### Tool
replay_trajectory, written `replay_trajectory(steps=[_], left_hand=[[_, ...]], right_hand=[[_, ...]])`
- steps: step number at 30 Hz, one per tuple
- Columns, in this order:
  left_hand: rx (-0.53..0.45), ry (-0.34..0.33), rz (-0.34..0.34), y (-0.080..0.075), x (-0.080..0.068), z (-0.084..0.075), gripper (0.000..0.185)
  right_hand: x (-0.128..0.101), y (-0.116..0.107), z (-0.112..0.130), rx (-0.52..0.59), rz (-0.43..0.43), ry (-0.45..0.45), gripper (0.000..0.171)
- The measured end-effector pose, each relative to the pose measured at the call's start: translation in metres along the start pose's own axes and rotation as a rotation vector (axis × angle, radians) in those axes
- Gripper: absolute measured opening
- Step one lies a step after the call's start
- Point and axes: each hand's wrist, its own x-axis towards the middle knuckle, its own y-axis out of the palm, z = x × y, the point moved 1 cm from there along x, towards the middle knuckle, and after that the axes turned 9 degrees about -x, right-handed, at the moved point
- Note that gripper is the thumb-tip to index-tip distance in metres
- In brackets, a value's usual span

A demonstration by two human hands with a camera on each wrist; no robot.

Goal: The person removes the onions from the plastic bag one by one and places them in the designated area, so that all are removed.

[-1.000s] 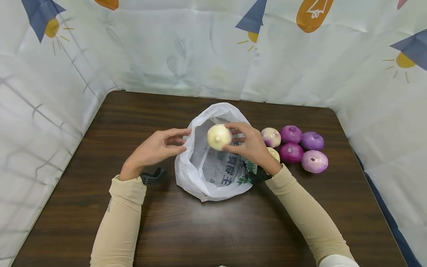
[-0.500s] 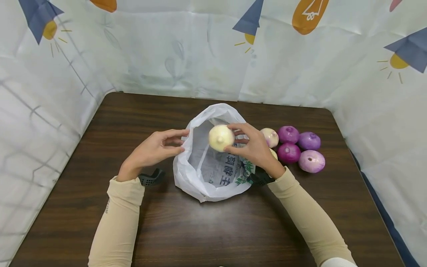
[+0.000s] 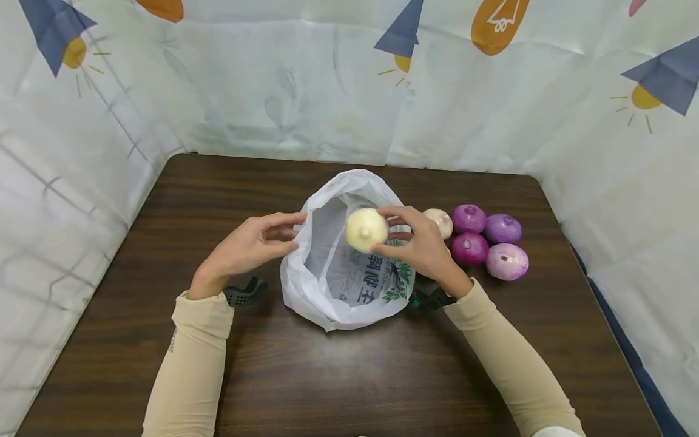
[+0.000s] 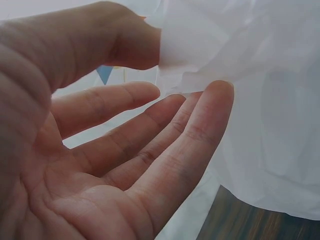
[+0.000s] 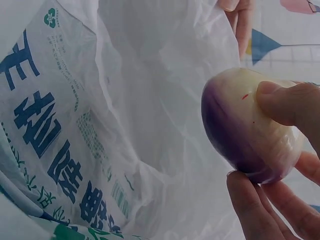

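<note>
A peeled onion (image 3: pixel 366 230), pale toward the head camera and purple on one side in the right wrist view, is pinched between thumb and fingertips of my right hand (image 3: pixel 420 246). It hangs over the mouth of a white plastic bag (image 3: pixel 295 282), which stands upright with dark blue characters and green leaf print visible inside. At the bag's left rim, my left hand (image 3: pixel 248 246) holds the plastic. In the left wrist view the left thumb (image 4: pixel 132 45) passes partly behind the film while the fingers stay spread and slightly bent.
Right of the bag sit several peeled onions: a pale one (image 3: pixel 438 223) and purple ones, including a light purple onion (image 3: pixel 507 261) nearest the right. The right hand partly hides some. The brown table (image 3: pixel 338 382) is bordered by a printed white curtain (image 3: pixel 246 79) behind.
The right hand and its onion have shifted slightly right and toward the person over the bag. The left hand keeps its place at the rim; the whole view has drifted a little.
</note>
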Motion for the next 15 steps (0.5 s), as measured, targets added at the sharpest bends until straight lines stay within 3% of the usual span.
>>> replay_trajectory(steps=[15], left_hand=[[-0.012,-0.002,0.006,0.001,0.001,0.0,0.056]], right_hand=[[-0.016,-0.007,0.001,0.023,-0.005,0.033,0.067]])
